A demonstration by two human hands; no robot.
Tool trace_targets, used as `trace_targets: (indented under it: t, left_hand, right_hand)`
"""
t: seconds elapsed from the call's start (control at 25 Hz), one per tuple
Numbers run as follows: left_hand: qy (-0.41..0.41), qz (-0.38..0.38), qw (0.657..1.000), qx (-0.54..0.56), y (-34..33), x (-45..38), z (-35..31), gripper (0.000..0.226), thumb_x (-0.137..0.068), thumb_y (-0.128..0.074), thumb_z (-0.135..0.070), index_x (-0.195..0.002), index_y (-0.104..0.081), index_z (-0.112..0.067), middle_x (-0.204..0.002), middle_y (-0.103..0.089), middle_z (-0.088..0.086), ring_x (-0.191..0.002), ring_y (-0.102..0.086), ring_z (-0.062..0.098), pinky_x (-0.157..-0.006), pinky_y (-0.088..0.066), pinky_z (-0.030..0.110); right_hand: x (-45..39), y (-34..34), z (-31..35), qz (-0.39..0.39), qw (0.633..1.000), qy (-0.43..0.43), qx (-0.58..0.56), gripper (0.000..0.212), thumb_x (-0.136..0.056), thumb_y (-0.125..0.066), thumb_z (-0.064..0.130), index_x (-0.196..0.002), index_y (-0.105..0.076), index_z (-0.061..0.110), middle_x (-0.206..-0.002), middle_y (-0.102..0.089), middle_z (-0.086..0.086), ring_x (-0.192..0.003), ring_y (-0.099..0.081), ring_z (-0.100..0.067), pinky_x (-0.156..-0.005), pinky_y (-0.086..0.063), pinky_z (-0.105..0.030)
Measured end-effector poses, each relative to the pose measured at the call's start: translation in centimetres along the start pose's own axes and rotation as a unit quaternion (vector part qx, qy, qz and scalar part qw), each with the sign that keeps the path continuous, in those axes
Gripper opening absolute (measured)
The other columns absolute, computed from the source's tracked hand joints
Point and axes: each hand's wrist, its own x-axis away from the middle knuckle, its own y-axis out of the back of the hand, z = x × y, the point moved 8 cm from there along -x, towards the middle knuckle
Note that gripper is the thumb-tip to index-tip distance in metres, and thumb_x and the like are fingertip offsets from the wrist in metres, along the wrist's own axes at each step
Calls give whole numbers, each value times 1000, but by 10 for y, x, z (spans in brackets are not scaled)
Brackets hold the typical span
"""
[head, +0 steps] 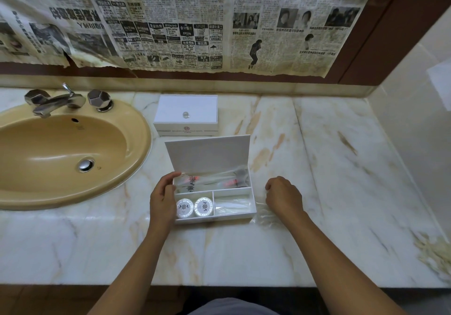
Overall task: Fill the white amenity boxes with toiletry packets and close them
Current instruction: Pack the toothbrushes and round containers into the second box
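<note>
From the head view, the open amenity box [214,202] sits mid-bench, seemingly stocked: 2 round soaps [194,207], packets behind. The left hand [163,197] steadies its left wall, fingers curled round it; the right hand [283,196] pinches a clear wrapper [264,214] just beside. Likely next: close the lid [208,154]. A shut box [186,115] stands close behind, sink [70,153] left, open bench right.

veined marble counter [317,168] with tan oval sink [61,153] and chrome taps [58,101] at left; yellowed newspaper sheets [185,21] over dark brown wall [402,21]; pale tiled side wall [419,124] at right.
</note>
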Motion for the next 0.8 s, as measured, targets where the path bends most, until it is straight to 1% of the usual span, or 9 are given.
trace_targets:
  t: [0.12,0.2,0.28,0.36,0.44,0.56,0.68,0.72,0.8]
  left_hand:
    - [1,-1,1000,2,0,0,0,39,-92,-34,9,-107,-66,-9,-105,-66,-4,-91,-56,-16,-75,-39,-1]
    - [4,-2,1000,5,0,0,1,39,-92,-34,9,-107,-66,-8,-106,-66,-3,-91,-56,-16,-75,-39,-1]
    - [5,-1,1000,5,0,0,1,39,-92,-34,9,-107,-66,-8,-106,-66,-3,-91,-56,-17,-75,-39,-1]
    - [5,-2,1000,6,0,0,2,40,-92,-35,8,-107,-67,-9,-107,-66,-4,-92,-55,-16,-76,-39,-1]
    - [6,-2,1000,6,0,-1,2,40,-92,-34,8,-107,-67,-10,-107,-66,-4,-92,-56,-16,-75,-39,0]
    - [4,-2,1000,9,1,-1,3,40,-92,-34,8,-106,-67,-11,-107,-66,-4,-93,-56,-15,-77,-39,0]
    - [-1,1,1000,9,1,-2,4,40,-91,-35,8,-107,-67,-11,-107,-66,-5,-95,-56,-13,-79,-39,1]
    - [0,1,1000,9,1,-2,5,40,-91,-35,8,-107,-67,-11,-107,-67,-5,-95,-56,-13,-79,-39,1]
    - [2,0,1000,11,1,-2,6,40,-91,-35,8,-107,-67,-11,-107,-67,-5,-94,-56,-13,-79,-40,2]
  right_hand:
    - [0,1,-2,-13,1000,3,-8,24,-85,-47,0,-96,-66,11,-105,-62,-4,-89,-61,-26,-75,-47,-30]
    - [0,4,-1,-23,1000,2,-17,24,-86,-45,1,-96,-64,12,-101,-63,-4,-85,-60,-25,-69,-44,-28]
    - [0,9,2,-36,999,4,-27,22,-88,-43,2,-97,-60,13,-97,-64,-4,-77,-55,-24,-64,-38,-27]
    - [0,16,7,-55,998,13,-41,19,-91,-44,4,-97,-59,14,-95,-65,-4,-73,-51,-21,-62,-36,-26]
    - [1,24,14,-77,994,28,-73,16,-94,-46,8,-99,-60,14,-96,-65,-4,-74,-51,-20,-62,-38,-26]
    - [7,41,27,-122,980,54,-151,14,-94,-51,10,-101,-63,12,-98,-67,-4,-81,-59,-20,-68,-44,-26]
    - [18,62,44,-161,956,87,-231,11,-93,-54,12,-97,-65,13,-93,-66,1,-82,-60,-16,-70,-42,-23]
    - [23,66,53,-162,952,102,-240,11,-93,-55,13,-95,-66,14,-91,-66,3,-81,-59,-15,-71,-43,-22]
    - [33,65,71,-142,952,133,-236,12,-90,-57,14,-91,-68,16,-89,-69,4,-80,-61,-15,-73,-49,-27]
